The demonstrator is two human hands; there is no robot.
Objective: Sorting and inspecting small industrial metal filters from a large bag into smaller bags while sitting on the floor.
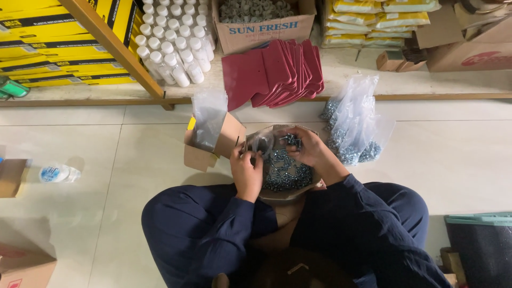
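The pale tiled floor (80, 213) fills most of the view, and a person in dark blue sits cross-legged on it, seen from above. At twelve o'clock a low wooden shelf (373, 85) carries a spread of dark red flat pieces (272, 72), rows of small white bottles (173, 42) at eleven o'clock and yellow boxes (58, 48) at ten.

At the middle, resting on the person's lap, sits a tray of loose screws (285, 173), heaped and still well filled. At two o'clock from it lies a pile of filled bags (352, 128), small clear ones packed with screws, so a good share of the bagging looks done while much of the heap remains. At ten o'clock a small cardboard box (210, 144) holds empty clear bags (208, 114).

The left hand (246, 173) is pinched shut on the mouth of a small clear bag (262, 143), held just above the far edge of the tray. Its long axis seems to run from nine to three o'clock, mouth toward the right hand, though the film is too clear to be sure. The right hand (309, 149) is cupped shut around a bunch of screws (291, 141), touching the bag's mouth.
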